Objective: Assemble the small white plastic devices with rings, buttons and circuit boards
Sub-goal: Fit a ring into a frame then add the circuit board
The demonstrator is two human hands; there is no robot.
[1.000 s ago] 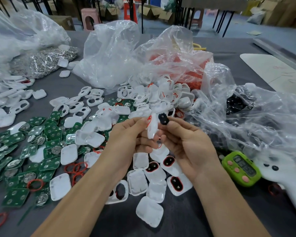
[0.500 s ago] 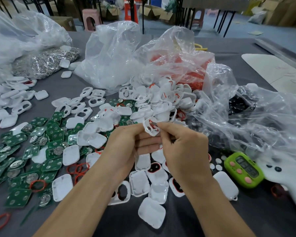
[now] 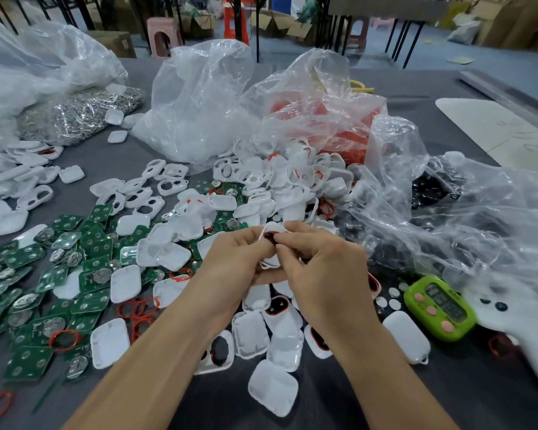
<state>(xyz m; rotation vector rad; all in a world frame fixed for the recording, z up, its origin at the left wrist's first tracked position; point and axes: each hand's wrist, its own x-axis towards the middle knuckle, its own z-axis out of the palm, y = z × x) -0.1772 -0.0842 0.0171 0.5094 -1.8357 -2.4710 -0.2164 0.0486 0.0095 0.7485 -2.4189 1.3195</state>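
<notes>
Hands, left [image 3: 239, 262] and right [image 3: 323, 265], pinch one white shell [image 3: 272, 231] together above scattered green circuit boards [image 3: 90, 274].

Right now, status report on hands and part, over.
Left hand, right hand both gripping one white shell. Red ring showing inside. Loose shells beneath, green boards left, nothing blocking.

The bare left hand [image 3: 236, 262] and bare right hand [image 3: 323, 268] carry on into slim, smooth arms. The left forearm [image 3: 143, 367] enters from 7 o'clock and the right forearm [image 3: 385, 377] from 5 o'clock, both uncovered to the frame edge.
</notes>
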